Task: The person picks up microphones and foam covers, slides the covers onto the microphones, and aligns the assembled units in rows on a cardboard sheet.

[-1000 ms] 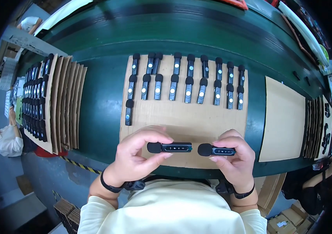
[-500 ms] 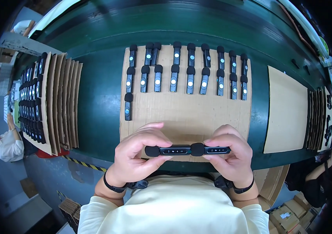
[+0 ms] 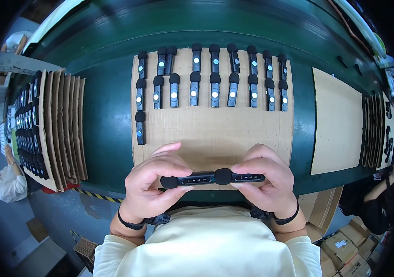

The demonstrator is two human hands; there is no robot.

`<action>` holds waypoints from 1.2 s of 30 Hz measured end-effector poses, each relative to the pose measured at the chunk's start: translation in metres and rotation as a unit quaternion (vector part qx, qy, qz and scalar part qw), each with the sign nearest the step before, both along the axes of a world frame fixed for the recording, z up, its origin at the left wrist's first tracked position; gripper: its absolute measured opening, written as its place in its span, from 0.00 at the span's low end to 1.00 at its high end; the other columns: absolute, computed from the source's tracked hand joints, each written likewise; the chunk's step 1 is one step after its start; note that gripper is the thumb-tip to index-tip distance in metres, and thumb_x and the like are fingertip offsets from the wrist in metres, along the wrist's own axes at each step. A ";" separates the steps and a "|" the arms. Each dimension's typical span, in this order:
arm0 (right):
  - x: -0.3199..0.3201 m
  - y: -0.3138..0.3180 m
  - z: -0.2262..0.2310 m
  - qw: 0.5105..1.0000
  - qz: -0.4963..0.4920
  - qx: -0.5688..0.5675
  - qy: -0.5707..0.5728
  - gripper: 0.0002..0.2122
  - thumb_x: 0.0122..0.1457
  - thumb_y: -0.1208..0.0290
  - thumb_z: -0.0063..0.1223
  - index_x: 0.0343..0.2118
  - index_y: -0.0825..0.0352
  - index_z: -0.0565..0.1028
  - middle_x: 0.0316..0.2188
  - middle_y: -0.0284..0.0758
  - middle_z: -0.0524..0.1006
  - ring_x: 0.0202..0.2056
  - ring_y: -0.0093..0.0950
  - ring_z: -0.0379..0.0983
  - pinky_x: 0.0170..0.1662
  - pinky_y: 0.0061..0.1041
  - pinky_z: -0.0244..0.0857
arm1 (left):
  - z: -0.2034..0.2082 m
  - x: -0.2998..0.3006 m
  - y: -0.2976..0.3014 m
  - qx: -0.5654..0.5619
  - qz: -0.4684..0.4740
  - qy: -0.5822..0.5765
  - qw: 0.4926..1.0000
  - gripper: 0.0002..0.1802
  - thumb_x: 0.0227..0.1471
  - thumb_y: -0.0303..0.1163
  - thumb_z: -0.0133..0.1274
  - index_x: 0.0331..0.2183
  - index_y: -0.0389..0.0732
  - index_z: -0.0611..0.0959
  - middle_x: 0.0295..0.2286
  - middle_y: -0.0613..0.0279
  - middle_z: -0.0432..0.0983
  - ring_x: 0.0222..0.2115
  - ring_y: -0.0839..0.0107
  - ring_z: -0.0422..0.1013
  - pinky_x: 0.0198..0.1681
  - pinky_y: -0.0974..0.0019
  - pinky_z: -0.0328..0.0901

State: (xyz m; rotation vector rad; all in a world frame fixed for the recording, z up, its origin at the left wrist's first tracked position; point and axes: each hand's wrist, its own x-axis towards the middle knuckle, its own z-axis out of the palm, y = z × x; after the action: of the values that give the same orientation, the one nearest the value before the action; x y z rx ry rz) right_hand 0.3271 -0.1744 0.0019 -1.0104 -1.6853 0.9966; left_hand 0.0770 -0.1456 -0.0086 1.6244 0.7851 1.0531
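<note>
Two small black clip-on microphones with foam windscreens are held end to end, level, just above the near edge of a cardboard sheet (image 3: pixel 183 127). My left hand (image 3: pixel 157 177) pinches the left microphone (image 3: pixel 197 179) between thumb and fingers. In the same kind of pinch, my right hand (image 3: pixel 266 177) grips the right microphone (image 3: pixel 247 177), whose foam end meets the left one's tail. Their sides with a row of small marks face up. Beyond them, two rows of similar microphones (image 3: pixel 215 92) lie on the cardboard, foam ends away from me. A single microphone (image 3: pixel 140 129) starts a third row at the left.
The cardboard lies on a green table (image 3: pixel 106 124). At left stand stacked cardboard layers (image 3: pixel 65 129) bearing more microphones. Another cardboard sheet (image 3: pixel 338 122) lies at right, beside a further stack (image 3: pixel 375 131). A person (image 3: pixel 5 177) sits far left; another person's arm (image 3: pixel 381 184) shows at right.
The view has shifted slightly, so the table things appear a little further left. Both hands keep their hold on the two microphones, which stay end to end.
</note>
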 end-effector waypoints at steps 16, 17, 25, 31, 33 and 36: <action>0.001 0.000 0.002 1.000 0.015 -0.019 0.015 0.15 0.49 0.85 0.61 0.41 0.68 0.78 0.35 0.36 0.73 0.36 0.27 0.70 0.38 0.22 0.66 | 0.012 0.007 0.004 0.062 0.017 0.083 0.995 0.15 0.39 0.19 0.64 0.34 0.37 0.83 0.32 0.57 0.80 0.34 0.64 0.76 0.56 0.46 0.61; -0.001 -0.001 0.000 0.997 -0.005 -0.036 0.071 0.15 0.49 0.85 0.61 0.41 0.68 0.78 0.35 0.36 0.73 0.37 0.27 0.70 0.38 0.22 0.66 | 0.012 0.007 0.005 0.065 0.010 0.084 0.994 0.15 0.39 0.18 0.64 0.34 0.37 0.83 0.32 0.57 0.80 0.34 0.64 0.75 0.56 0.46 0.61; -0.004 0.004 0.002 1.000 0.003 -0.013 -0.027 0.15 0.47 0.88 0.59 0.40 0.68 0.77 0.36 0.36 0.73 0.37 0.28 0.72 0.38 0.24 0.67 | 0.005 0.007 0.008 0.054 0.001 0.043 0.998 0.15 0.39 0.17 0.61 0.33 0.39 0.82 0.33 0.59 0.80 0.35 0.65 0.76 0.55 0.48 0.61; -0.028 0.009 0.010 0.998 0.019 0.037 -0.057 0.15 0.47 0.87 0.59 0.39 0.69 0.75 0.36 0.39 0.74 0.34 0.30 0.73 0.37 0.24 0.68 | 0.001 0.007 0.004 0.047 -0.011 0.012 0.999 0.15 0.40 0.18 0.61 0.34 0.41 0.81 0.34 0.59 0.81 0.38 0.64 0.77 0.56 0.47 0.60; -0.029 0.010 0.009 0.997 0.025 0.042 -0.058 0.15 0.47 0.87 0.59 0.39 0.69 0.75 0.35 0.39 0.74 0.34 0.30 0.74 0.37 0.25 0.68 | 0.001 0.005 0.003 0.050 -0.005 0.017 0.999 0.14 0.40 0.19 0.61 0.33 0.40 0.81 0.33 0.58 0.81 0.37 0.64 0.77 0.57 0.47 0.59; -0.030 0.011 0.008 0.996 0.039 0.053 -0.058 0.14 0.48 0.87 0.59 0.39 0.69 0.75 0.35 0.39 0.75 0.34 0.30 0.74 0.36 0.25 0.68 | 0.002 0.001 0.002 0.055 0.006 0.027 0.998 0.12 0.40 0.20 0.62 0.32 0.39 0.82 0.31 0.56 0.80 0.35 0.65 0.76 0.57 0.46 0.58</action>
State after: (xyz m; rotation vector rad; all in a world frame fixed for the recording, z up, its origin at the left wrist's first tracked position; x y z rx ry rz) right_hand 0.2966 -0.1635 0.0096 -0.9546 -1.8654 0.9029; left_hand 0.0785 -0.1433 -0.0067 1.7497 0.7843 1.0817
